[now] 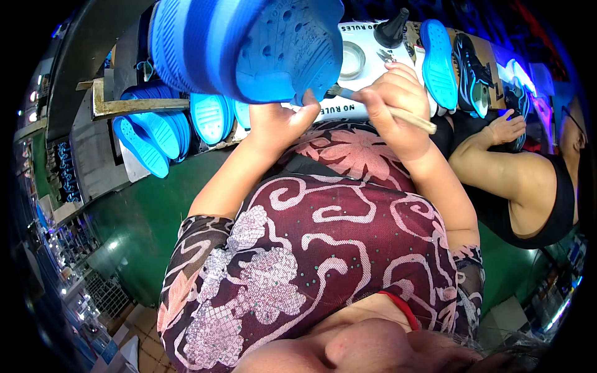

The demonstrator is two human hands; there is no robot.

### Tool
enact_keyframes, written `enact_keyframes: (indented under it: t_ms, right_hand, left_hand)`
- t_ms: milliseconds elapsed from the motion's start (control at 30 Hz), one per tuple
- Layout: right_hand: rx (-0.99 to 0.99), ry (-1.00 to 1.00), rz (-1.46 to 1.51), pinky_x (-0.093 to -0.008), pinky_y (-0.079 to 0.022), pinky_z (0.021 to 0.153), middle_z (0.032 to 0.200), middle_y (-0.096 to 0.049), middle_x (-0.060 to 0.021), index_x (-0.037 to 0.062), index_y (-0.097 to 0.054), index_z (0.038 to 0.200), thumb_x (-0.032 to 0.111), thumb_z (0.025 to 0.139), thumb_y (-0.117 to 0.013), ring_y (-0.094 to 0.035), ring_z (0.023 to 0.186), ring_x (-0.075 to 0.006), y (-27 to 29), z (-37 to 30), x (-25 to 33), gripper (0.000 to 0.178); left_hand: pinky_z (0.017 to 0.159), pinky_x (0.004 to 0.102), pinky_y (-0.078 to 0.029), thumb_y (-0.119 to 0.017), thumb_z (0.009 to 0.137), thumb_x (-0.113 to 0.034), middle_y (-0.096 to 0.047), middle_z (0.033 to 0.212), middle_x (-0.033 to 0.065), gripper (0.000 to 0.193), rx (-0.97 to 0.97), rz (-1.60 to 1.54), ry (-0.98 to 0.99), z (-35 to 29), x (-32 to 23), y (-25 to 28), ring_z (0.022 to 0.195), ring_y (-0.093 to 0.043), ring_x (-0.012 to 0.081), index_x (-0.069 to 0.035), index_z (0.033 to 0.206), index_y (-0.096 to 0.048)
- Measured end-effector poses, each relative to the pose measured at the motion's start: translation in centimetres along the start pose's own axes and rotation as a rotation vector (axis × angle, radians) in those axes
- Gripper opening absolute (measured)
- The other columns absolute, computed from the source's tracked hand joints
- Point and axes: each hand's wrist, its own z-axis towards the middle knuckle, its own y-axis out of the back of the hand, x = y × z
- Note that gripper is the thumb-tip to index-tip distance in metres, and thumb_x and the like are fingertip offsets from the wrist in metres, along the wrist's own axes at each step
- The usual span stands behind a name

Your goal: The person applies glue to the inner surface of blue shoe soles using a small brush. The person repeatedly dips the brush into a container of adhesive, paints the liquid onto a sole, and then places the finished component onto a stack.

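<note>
My left hand (283, 124) is closed on the lower edge of a stack of blue shoe soles (286, 50) at the top of the view. Its thumb presses the rim of the front sole; its other fingers are hidden behind. My right hand (401, 112) grips a brush (413, 120) by its pale wooden handle. The brush's dark tip meets or nearly meets the sole's lower edge beside my left thumb. Near my right fingertips is a small metal tool (385, 56), whose kind I cannot make out. Beyond the brush, a round pale dish (353, 61) rests on a white printed board (342, 112).
A black cone-shaped bottle (392, 28) stands at the board's far right. More blue soles (211, 118) lie left, beside a worn metal bar (137, 107). On the right are a blue sole (438, 65), a dark shoe (471, 74) and a co-worker's arm (491, 165).
</note>
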Motion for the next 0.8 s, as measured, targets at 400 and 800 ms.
enact_keyframes:
  t_ms: [400,800]
  right_hand:
    - [-0.062,-0.087,0.010,-0.0339,-0.038,0.067,0.058,-0.054,-0.0059,0.0060,-0.065,0.064,0.022,0.084,-0.064,-0.049,0.055,-0.0240,0.0,-0.4,0.4,0.025]
    - [-0.064,-0.101,0.071,-0.0334,-0.039,0.068,0.058,-0.056,-0.0043,0.0059,-0.065,0.065,0.017,0.085,-0.061,-0.051,0.057,-0.0221,0.0,-0.9,0.5,0.023]
  left_hand:
    - [0.074,0.0277,-0.049,-0.064,0.069,0.006,-0.060,0.096,0.0109,0.039,0.038,0.070,-0.075,0.3,-0.3,0.0,0.084,-0.060,0.0175,0.005,0.106,-0.052]
    - [0.077,0.0279,-0.049,-0.064,0.070,0.006,-0.059,0.099,0.0120,0.041,0.037,0.132,-0.106,0.1,0.5,0.0,0.088,-0.061,0.0190,0.006,0.109,-0.050]
